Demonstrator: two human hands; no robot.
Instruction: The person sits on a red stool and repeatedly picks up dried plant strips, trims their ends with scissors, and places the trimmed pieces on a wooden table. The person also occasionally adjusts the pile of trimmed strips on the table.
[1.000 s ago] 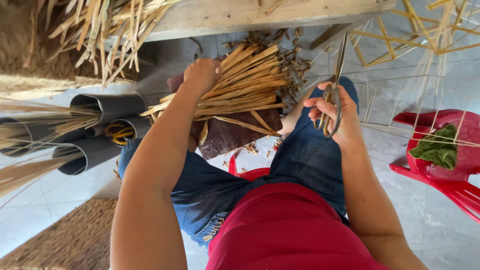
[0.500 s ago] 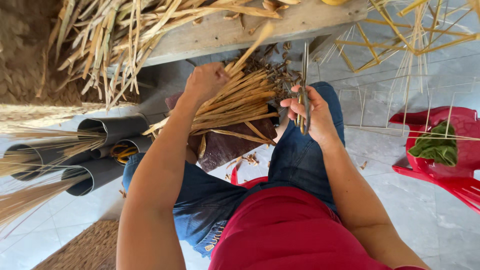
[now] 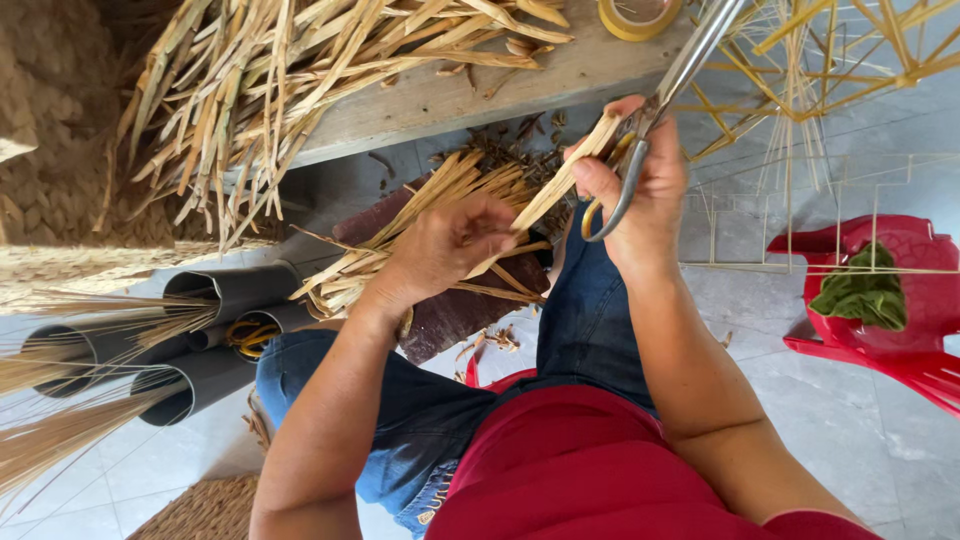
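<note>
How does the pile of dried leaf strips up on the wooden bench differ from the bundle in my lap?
The loose pile of dried leaf strips sprawls untouched across the bench, overhanging its edge. The lap bundle of tan strips lies roughly aligned under the left hand. Both are dry and straw-coloured.

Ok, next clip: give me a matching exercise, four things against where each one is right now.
Things:
1. scissors
2. tape roll
3. green cloth
4. grey tubes

Places:
A. on the red chair
B. on the wooden bench, top of view
C. lying on the floor at left, with straw in them
D. in the right hand

Pairs: 1-D, 2-B, 3-A, 4-C
</note>
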